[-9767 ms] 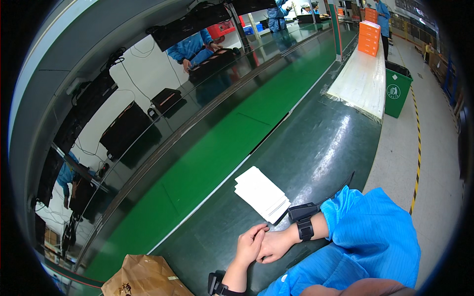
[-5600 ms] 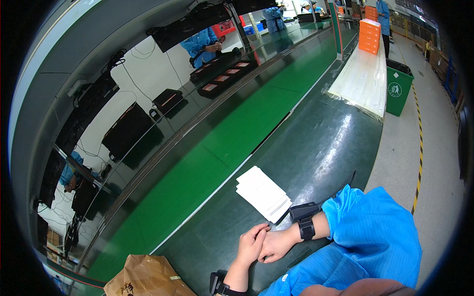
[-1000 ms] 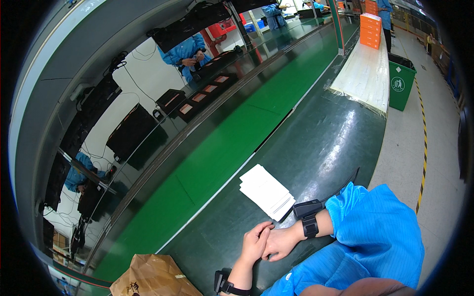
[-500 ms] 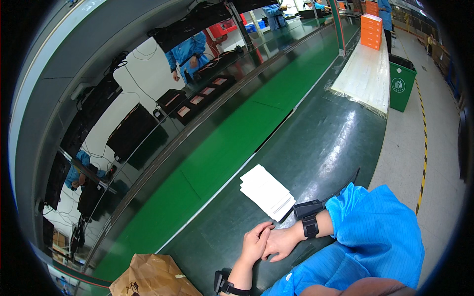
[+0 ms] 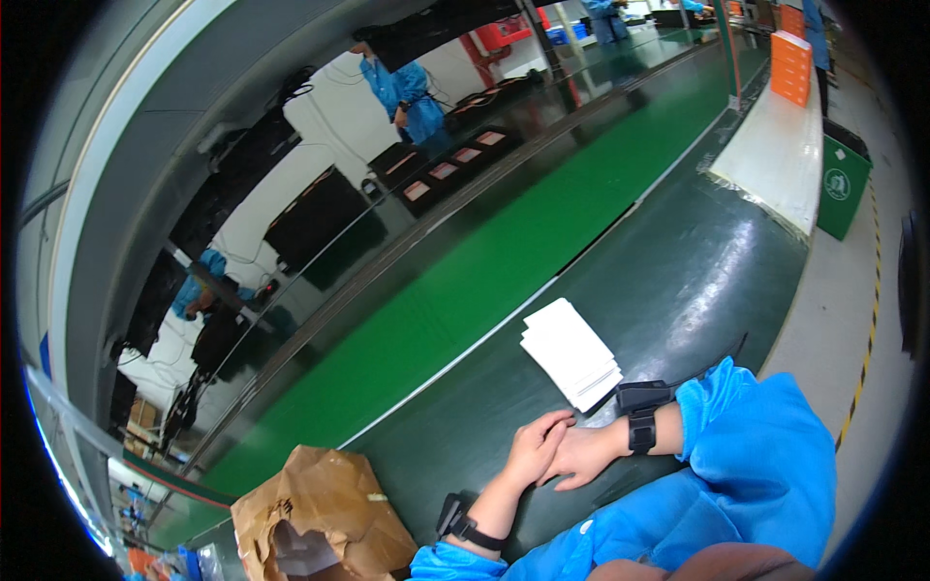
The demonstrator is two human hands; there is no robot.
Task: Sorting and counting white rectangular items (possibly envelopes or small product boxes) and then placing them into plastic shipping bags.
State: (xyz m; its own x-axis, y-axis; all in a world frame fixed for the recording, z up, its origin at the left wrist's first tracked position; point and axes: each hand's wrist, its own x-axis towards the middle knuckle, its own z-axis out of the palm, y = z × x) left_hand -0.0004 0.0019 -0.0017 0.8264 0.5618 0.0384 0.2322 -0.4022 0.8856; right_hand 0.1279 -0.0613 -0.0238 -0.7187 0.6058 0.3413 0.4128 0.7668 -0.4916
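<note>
My left hand (image 5: 533, 451) rests against and partly over my right hand (image 5: 587, 452) on the dark green table. The left fingers lie loosely stretched along the right hand's edge. On the right hand the thumb sticks out, while its other fingers are largely covered. Neither hand holds an object. A stack of white cards or paper sheets (image 5: 570, 351) lies just beyond them, slightly fanned at its near edge. Black strap devices sit on both wrists. To the left of my left forearm stands a crumpled brown paper bag (image 5: 334, 494), torn open on its near side.
A green conveyor belt (image 5: 465, 320) runs diagonally beyond the table (image 5: 668, 290). Orange boxes (image 5: 790, 68) stand on a pale, wrapped surface (image 5: 770, 145) at far right, with a green bin (image 5: 843, 184) beside it. People in blue work across the belt near black trays (image 5: 465, 155).
The whole view has shifted, so the table and stack appear farther right and more of the paper bag shows, including its torn opening. My hands stay together in the same pose.
</note>
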